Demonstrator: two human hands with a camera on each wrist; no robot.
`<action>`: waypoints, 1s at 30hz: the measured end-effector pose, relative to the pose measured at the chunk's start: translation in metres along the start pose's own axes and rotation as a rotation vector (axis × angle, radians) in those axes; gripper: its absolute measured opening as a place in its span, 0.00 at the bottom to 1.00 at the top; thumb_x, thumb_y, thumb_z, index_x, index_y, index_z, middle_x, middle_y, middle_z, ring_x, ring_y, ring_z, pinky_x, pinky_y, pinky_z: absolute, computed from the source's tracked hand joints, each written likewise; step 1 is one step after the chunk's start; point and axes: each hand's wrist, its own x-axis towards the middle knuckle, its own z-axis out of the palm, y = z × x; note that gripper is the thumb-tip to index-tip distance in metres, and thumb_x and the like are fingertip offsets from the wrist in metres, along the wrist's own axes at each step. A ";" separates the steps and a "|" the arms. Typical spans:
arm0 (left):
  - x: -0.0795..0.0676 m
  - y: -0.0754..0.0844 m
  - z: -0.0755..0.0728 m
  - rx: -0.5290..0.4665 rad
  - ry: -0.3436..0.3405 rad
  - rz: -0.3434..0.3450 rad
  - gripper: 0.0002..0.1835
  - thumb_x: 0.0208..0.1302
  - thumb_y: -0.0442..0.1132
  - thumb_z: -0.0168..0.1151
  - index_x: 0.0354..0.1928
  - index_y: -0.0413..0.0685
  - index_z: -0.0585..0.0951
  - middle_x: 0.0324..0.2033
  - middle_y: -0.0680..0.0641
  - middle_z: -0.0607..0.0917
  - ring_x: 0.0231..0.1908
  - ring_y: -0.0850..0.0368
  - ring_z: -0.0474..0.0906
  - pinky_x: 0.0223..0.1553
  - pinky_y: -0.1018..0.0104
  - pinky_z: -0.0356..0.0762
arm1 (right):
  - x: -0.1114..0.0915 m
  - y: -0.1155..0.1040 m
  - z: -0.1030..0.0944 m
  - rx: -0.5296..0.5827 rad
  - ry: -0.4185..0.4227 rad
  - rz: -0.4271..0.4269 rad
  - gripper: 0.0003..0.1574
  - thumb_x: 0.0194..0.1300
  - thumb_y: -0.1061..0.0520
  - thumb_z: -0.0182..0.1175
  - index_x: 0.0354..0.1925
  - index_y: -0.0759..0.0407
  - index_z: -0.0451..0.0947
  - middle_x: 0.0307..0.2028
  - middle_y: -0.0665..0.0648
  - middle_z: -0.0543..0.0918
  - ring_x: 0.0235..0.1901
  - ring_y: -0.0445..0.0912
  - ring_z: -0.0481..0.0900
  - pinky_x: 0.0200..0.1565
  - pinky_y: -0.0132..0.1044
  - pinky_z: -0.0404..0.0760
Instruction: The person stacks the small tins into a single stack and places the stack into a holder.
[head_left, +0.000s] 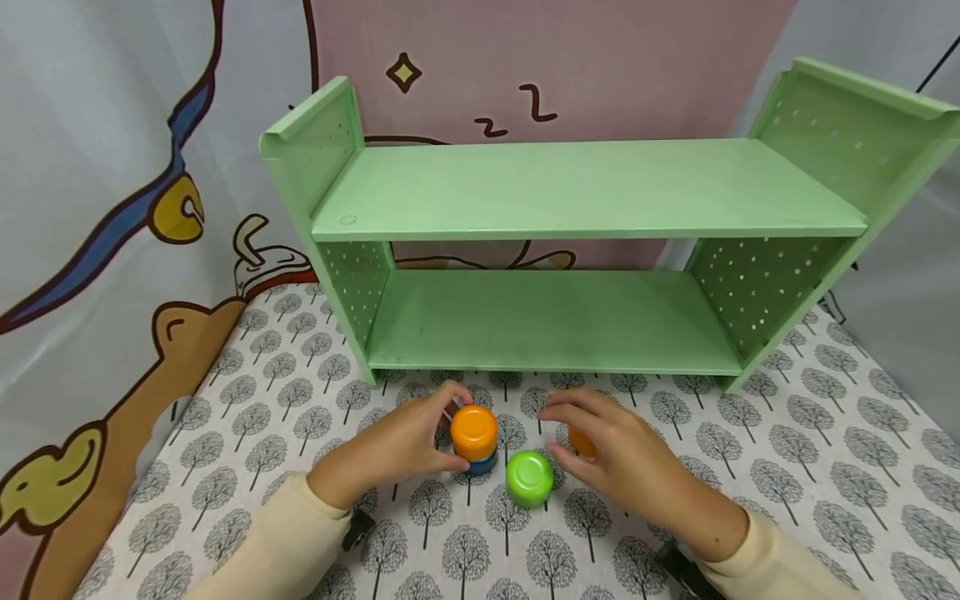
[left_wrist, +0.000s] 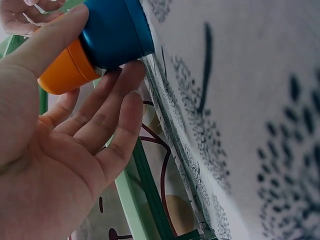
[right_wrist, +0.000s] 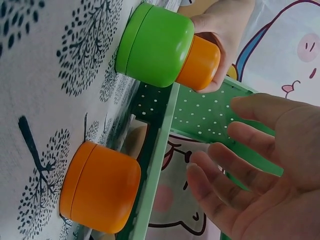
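A small rounded orange jar (head_left: pixel 474 432) stands on a blue jar (head_left: pixel 482 464), both on the patterned cloth. My left hand (head_left: pixel 405 442) curves round this stack; in the left wrist view its thumb crosses the orange jar (left_wrist: pixel 67 70) and reaches the blue jar (left_wrist: pixel 117 32), with fingertips at the blue one's other side. A green jar (head_left: pixel 529 478) stands between my hands, a seam near its base. My right hand (head_left: pixel 618 446) hovers with spread fingers, apart from a second orange jar (right_wrist: pixel 100 187), which it partly hides in the head view.
A light green two-level shelf (head_left: pixel 555 321) with dotted side panels stands just behind the jars. The table is covered by a white cloth (head_left: pixel 247 467) printed with trees. Curtains (head_left: pixel 90 100) with cartoon figures hang around it.
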 end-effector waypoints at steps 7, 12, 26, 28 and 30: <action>0.000 0.001 0.000 0.000 -0.003 -0.014 0.40 0.48 0.41 0.81 0.60 0.53 0.67 0.51 0.47 0.84 0.47 0.55 0.82 0.51 0.58 0.82 | 0.000 -0.001 0.002 0.033 -0.007 -0.005 0.25 0.52 0.55 0.77 0.50 0.53 0.84 0.54 0.54 0.82 0.46 0.48 0.85 0.36 0.29 0.87; 0.001 0.002 0.000 0.007 0.004 -0.023 0.40 0.49 0.42 0.80 0.62 0.52 0.67 0.52 0.45 0.84 0.48 0.51 0.82 0.51 0.56 0.82 | -0.001 -0.001 0.003 0.045 -0.022 -0.008 0.24 0.52 0.56 0.77 0.49 0.55 0.84 0.54 0.55 0.82 0.43 0.44 0.84 0.32 0.22 0.83; 0.000 0.004 0.003 0.047 0.026 -0.003 0.40 0.53 0.42 0.78 0.65 0.50 0.65 0.52 0.44 0.85 0.48 0.51 0.83 0.50 0.56 0.83 | -0.001 -0.002 0.006 0.031 -0.026 -0.043 0.22 0.52 0.55 0.77 0.47 0.52 0.85 0.53 0.55 0.84 0.44 0.45 0.84 0.35 0.24 0.84; 0.000 0.004 0.003 0.044 0.028 -0.004 0.40 0.53 0.42 0.78 0.65 0.50 0.65 0.52 0.44 0.85 0.47 0.51 0.83 0.49 0.57 0.83 | -0.002 -0.003 0.006 0.016 -0.041 -0.038 0.22 0.52 0.54 0.77 0.47 0.51 0.85 0.53 0.54 0.84 0.46 0.46 0.84 0.38 0.27 0.85; 0.000 0.004 0.004 0.045 0.032 -0.001 0.41 0.53 0.42 0.78 0.65 0.50 0.65 0.52 0.43 0.85 0.47 0.51 0.83 0.49 0.57 0.83 | -0.002 -0.004 0.005 -0.006 -0.057 -0.035 0.23 0.52 0.54 0.77 0.48 0.50 0.85 0.54 0.54 0.84 0.50 0.47 0.84 0.42 0.32 0.87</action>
